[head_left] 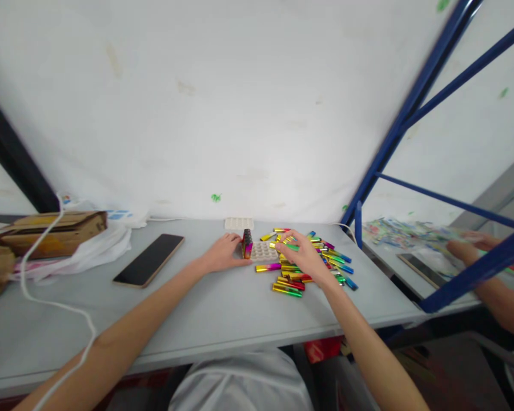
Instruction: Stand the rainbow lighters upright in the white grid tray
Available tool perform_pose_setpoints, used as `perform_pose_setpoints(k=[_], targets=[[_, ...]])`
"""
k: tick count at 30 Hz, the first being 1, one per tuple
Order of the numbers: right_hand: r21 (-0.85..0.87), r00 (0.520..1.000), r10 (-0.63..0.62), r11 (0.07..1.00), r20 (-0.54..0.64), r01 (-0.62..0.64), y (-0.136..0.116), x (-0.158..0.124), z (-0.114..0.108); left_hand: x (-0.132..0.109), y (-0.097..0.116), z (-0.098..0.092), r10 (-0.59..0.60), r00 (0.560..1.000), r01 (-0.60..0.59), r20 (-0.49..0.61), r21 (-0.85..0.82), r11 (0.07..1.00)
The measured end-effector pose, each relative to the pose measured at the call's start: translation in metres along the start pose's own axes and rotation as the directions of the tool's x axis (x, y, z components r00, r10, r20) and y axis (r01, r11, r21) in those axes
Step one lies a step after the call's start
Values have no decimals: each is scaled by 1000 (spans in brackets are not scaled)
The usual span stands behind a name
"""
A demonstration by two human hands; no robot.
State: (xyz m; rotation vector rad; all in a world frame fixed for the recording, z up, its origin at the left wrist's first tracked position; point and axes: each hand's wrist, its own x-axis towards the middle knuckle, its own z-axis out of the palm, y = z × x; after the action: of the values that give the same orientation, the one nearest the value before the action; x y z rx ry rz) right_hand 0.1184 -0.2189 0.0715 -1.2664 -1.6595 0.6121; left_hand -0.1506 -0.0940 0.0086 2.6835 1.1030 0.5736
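My left hand [223, 253] curves round the left end of a small white tray [263, 251] with rows of round pockets, its thumb at the near side and its fingers behind. Beside those fingers, a row of shiny lighters [247, 245] with dark tops stands upright in the tray. In my right hand [305, 255] a yellow-and-green lighter [286, 246] is pinched over the tray's right end, lying nearly level. Beneath and around that hand spreads a loose pile of metallic two-tone lighters [289, 285], partly hidden by it.
Another white tray [239, 223] lies against the wall. On the left are a phone [149, 260], cardboard boxes [47, 231], a plastic bag and a white cable [64, 305]. A blue metal frame [379, 160] bounds the right, with another person's arms [492, 274] beyond it.
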Motion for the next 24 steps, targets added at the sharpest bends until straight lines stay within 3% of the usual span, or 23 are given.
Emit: perform_pose_setpoints(k=[4, 8, 11, 15, 21, 24], targets=[[130, 995, 93, 987, 34, -97, 7, 50, 26, -2, 0, 2, 7, 1000, -7, -12, 9, 1000], [209, 991, 103, 974, -83, -84, 17, 71, 50, -3, 0, 3, 10, 999, -10, -30, 11, 1000], [280, 998, 53, 959, -38, -41, 22, 69, 61, -3, 0, 4, 11, 1000, -10, -19, 36, 999], [472, 994, 59, 876, 94, -97, 23, 59, 64, -4, 0, 4, 11, 1000, -10, -19, 58, 998], [527, 945, 308, 787, 114, -320, 21, 54, 68, -4, 0, 4, 19, 1000, -18, -8, 64, 998], [527, 922, 382, 771, 68, -358, 19, 52, 75, -3, -1, 5, 14, 1000, -13, -7, 71, 997]])
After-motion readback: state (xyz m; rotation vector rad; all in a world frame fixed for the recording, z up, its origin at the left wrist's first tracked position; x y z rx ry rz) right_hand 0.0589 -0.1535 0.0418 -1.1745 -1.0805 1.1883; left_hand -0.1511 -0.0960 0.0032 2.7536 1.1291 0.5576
